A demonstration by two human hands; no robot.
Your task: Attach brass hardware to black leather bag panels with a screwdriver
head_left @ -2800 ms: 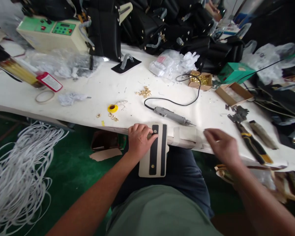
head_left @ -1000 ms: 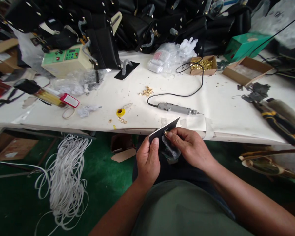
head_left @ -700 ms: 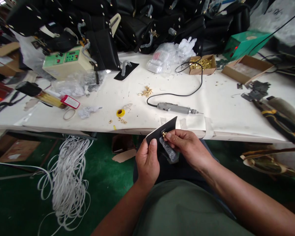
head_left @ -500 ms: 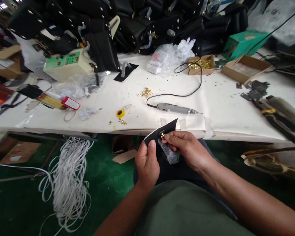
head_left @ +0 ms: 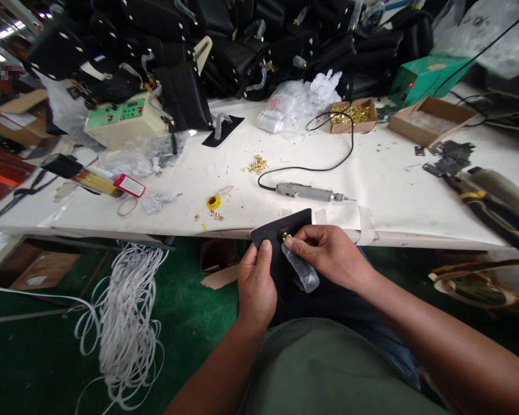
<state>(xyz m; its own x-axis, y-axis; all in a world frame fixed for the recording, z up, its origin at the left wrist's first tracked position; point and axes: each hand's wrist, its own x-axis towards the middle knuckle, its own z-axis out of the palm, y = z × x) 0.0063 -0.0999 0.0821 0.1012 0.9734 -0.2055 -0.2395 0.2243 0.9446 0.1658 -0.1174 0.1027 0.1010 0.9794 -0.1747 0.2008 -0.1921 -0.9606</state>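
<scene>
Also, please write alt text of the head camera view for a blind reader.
A left hand holds a black panel while the right hand pinches a small gold fitting on it, near a plastic-wrapped strap. Behind, a grey screwdriver lies on a white table, before piled black bags.

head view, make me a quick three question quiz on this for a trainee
1. What does the left hand hold?
2. True or false: the grey tool lies on the table.
3. The pliers are: a) red and blue, b) black and yellow, c) all green.

Key: 1. The black panel. 2. True. 3. b.
</scene>
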